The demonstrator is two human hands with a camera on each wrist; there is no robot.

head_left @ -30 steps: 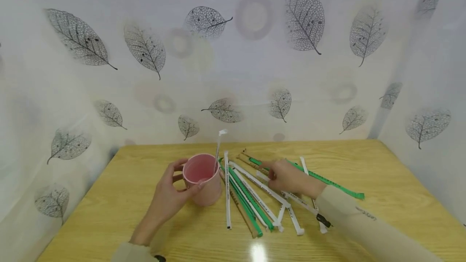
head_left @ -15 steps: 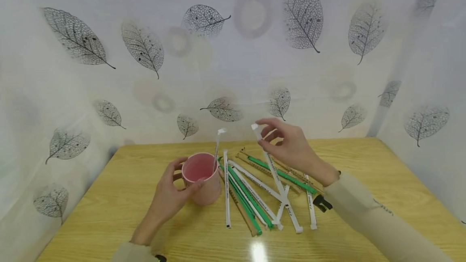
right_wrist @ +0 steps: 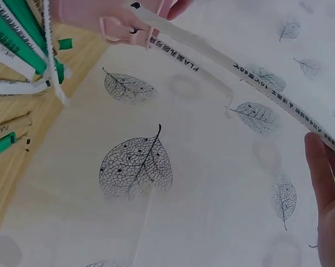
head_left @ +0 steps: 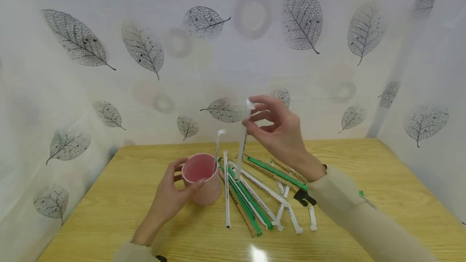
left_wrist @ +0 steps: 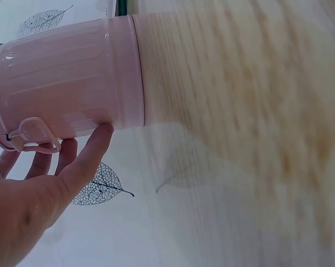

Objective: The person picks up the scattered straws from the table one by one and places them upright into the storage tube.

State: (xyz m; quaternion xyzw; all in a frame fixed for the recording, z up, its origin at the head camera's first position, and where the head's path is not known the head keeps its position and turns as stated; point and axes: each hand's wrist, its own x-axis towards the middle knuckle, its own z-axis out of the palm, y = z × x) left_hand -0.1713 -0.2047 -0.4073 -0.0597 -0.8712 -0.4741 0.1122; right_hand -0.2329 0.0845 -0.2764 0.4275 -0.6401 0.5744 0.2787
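Note:
A small pink pail [head_left: 206, 194] with a side loop handle [left_wrist: 38, 133] stands on the table at centre left. My left hand [head_left: 168, 197] grips it, thumb on the near side and fingers round the far side. One white-wrapped straw [head_left: 216, 148] leans inside the pail against its right rim. My right hand [head_left: 280, 132] pinches another white-wrapped straw [head_left: 242, 146] near its top end. That straw hangs nearly upright above the pile, right of the pail; in the right wrist view its lower end overlaps the pail.
Several wrapped straws, including green straws [head_left: 278, 171], white straws [head_left: 262, 185] and a brown straw [head_left: 244, 215], lie fanned on the wooden table [head_left: 109, 209] right of the pail. A leaf-patterned white cloth [head_left: 255, 64] rises behind and at both sides.
My right hand has picked the white-wrapped straw out of the pile, lifted it and brought it left, turning it nearly upright. My left hand and the pail have stayed put.

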